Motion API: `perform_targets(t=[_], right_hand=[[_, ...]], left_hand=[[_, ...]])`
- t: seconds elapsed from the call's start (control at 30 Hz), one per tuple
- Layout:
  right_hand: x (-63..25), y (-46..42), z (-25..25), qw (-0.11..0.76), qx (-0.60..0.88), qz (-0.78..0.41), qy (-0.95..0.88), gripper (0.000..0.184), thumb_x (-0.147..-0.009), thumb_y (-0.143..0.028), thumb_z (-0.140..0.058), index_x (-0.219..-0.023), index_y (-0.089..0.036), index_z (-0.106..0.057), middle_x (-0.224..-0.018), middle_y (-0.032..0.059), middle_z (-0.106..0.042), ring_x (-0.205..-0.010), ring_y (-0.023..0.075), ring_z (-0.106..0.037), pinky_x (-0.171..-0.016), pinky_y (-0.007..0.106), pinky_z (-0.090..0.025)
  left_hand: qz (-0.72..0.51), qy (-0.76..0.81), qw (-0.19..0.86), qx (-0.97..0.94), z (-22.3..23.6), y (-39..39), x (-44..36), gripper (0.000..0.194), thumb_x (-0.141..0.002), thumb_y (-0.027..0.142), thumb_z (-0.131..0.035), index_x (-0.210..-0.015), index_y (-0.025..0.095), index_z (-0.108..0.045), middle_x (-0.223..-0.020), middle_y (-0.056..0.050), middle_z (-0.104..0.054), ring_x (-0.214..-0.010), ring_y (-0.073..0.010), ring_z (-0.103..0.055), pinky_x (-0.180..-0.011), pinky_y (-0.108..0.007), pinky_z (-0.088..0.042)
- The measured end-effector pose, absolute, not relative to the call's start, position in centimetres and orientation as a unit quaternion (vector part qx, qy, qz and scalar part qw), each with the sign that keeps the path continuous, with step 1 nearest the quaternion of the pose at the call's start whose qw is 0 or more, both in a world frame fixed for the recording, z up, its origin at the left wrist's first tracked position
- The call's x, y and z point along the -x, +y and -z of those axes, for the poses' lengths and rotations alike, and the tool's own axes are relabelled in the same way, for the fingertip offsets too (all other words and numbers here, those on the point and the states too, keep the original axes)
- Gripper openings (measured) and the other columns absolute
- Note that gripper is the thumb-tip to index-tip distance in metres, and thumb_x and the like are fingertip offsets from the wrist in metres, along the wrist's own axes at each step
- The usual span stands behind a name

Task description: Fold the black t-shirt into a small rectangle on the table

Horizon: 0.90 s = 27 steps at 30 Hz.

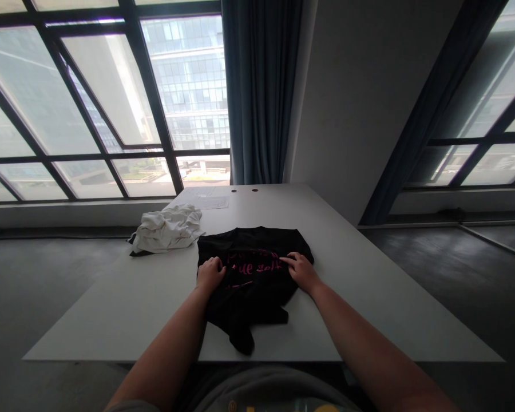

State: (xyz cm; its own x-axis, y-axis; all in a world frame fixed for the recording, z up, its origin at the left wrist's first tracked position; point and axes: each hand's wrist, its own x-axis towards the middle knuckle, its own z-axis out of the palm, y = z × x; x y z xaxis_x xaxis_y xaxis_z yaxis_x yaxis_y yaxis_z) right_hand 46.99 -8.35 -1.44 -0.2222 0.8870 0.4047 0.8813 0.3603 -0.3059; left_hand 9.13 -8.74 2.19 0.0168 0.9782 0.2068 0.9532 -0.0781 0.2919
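Note:
A black T-shirt (pixel 257 297) with pink lettering lies partly bunched on the white table (pixel 369 297) in front of me. Its far edge is spread fairly straight, while the near part is crumpled, with two loose flaps toward me. At the shirt's left side, my left hand (pixel 212 273) is closed on the cloth with its fingers curled. My right hand (pixel 301 270) rests on the right side, fingers stretched out over the fabric beside the lettering. The cloth under both palms is hidden.
A crumpled white garment (pixel 169 229) with a dark part lies at the table's left edge. Behind it are sheets of paper (pixel 210 202). Two round holes (pixel 254 190) sit near the far edge. A blue curtain (pixel 260 91) and windows stand beyond.

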Motion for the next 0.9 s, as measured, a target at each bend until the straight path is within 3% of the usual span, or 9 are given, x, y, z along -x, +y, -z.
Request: perform_targets(t=[0.13,0.3,0.47,0.6,0.7,0.8,0.9], right_hand=[[-47.0,-8.4,1.5,0.256,0.560,-0.007,-0.788,0.045,-0.092,-0.014,-0.053,-0.130,-0.024,-0.076,-0.131,0.0113,-0.063,-0.119,0.0261,-0.060,-0.112,0.040,-0.044],[-47.1,-8.4,1.6,0.269,0.555,-0.016,-0.787,0.044,-0.091,-0.015,-0.054,-0.126,-0.026,-0.078,-0.133,0.0104,-0.064,-0.121,0.0260,-0.060,-0.112,0.041,-0.044],[-47.2,-8.3,1.6,0.270,0.547,-0.013,-0.792,0.040,-0.089,-0.014,-0.056,-0.118,-0.025,-0.081,-0.139,0.0101,-0.064,-0.130,0.0278,-0.055,-0.117,0.045,-0.041],[-47.1,-8.2,1.6,0.269,0.558,-0.010,-0.785,0.041,-0.091,-0.017,-0.055,-0.124,-0.021,-0.078,-0.140,0.0117,-0.065,-0.130,0.0281,-0.057,-0.117,0.047,-0.041],[-47.1,-8.1,1.7,0.289,0.561,-0.011,-0.776,0.045,-0.090,-0.017,-0.054,-0.131,-0.020,-0.073,-0.141,0.0122,-0.065,-0.131,0.0274,-0.057,-0.118,0.047,-0.042],[-47.2,-7.9,2.0,0.311,0.571,-0.008,-0.760,0.047,-0.090,-0.018,-0.052,-0.133,-0.017,-0.071,-0.139,0.0138,-0.064,-0.132,0.0274,-0.057,-0.119,0.045,-0.042],[-47.6,-7.6,2.3,0.338,0.589,-0.002,-0.734,0.049,-0.090,-0.018,-0.050,-0.134,-0.014,-0.069,-0.137,0.0162,-0.064,-0.131,0.0286,-0.057,-0.119,0.046,-0.042]], left_hand=[[-0.179,0.674,0.048,-0.715,-2.1,-8.7,-9.1,0.010,-0.094,0.033,-0.064,-0.098,0.024,-0.065,-0.103,-0.004,-0.067,-0.101,-0.0249,-0.064,-0.087,-0.035,-0.045],[-0.227,0.669,0.046,-0.706,-1.8,-8.8,-8.9,0.036,-0.091,0.026,-0.064,-0.127,0.027,-0.062,-0.131,-0.008,-0.058,-0.118,-0.0254,-0.060,-0.099,-0.036,-0.046],[-0.195,0.670,0.038,-0.715,-1.9,-8.9,-8.9,0.024,-0.090,0.016,-0.057,-0.104,0.028,-0.072,-0.129,-0.005,-0.060,-0.111,-0.0242,-0.062,-0.094,-0.036,-0.047],[-0.178,0.666,0.038,-0.724,-2.0,-8.9,-9.0,0.021,-0.093,0.020,-0.056,-0.091,0.027,-0.075,-0.129,-0.004,-0.063,-0.110,-0.0247,-0.062,-0.093,-0.037,-0.047],[-0.193,0.679,0.042,-0.707,-1.8,-8.8,-9.0,0.022,-0.094,0.026,-0.058,-0.109,0.027,-0.073,-0.130,-0.007,-0.063,-0.113,-0.0257,-0.062,-0.098,-0.037,-0.047],[-0.205,0.693,0.038,-0.690,-1.4,-8.5,-9.0,0.041,-0.091,0.033,-0.065,-0.130,0.022,-0.063,-0.132,-0.011,-0.063,-0.121,-0.0284,-0.060,-0.103,-0.037,-0.045],[-0.222,0.698,0.038,-0.680,-1.0,-8.2,-8.8,0.050,-0.090,0.032,-0.067,-0.136,0.018,-0.057,-0.134,-0.014,-0.062,-0.126,-0.0291,-0.060,-0.106,-0.037,-0.045]])
